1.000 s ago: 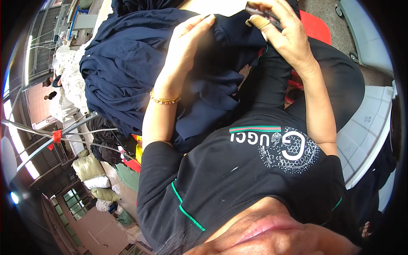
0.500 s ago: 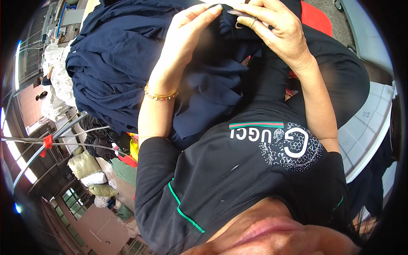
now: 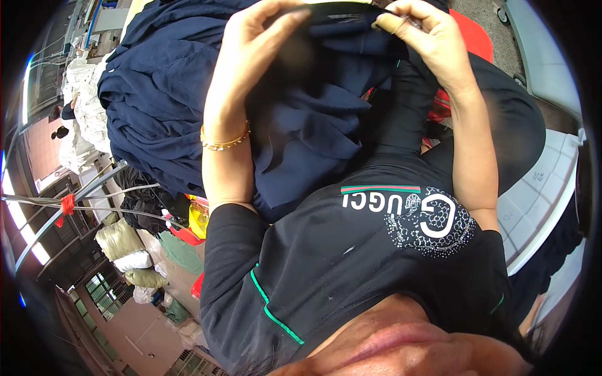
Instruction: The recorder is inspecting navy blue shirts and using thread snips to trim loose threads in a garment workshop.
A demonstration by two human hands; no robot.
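Observation:
A dark navy cloth is stretched between my hands at the top of the view, its upper edge forming a band. My left hand, with a gold bracelet on its wrist, pinches the left end of that edge. The right end is gripped by my right hand, whose thumb has a yellowish covering at its tip. Small dark-metal snips are also in my right hand, mostly hidden by the fingers. The cloth hangs down toward my lap.
A large heap of navy cloth lies to the left. White slatted plastic is at the right, and a red seat shows behind my right hand. Thin metal rods cross the left side. Stuffed sacks lie beyond.
My hands have moved apart, the left one leftward and the right one rightward, spreading the cloth's edge between them. The snips' pointed blade, plain before, is now largely covered.

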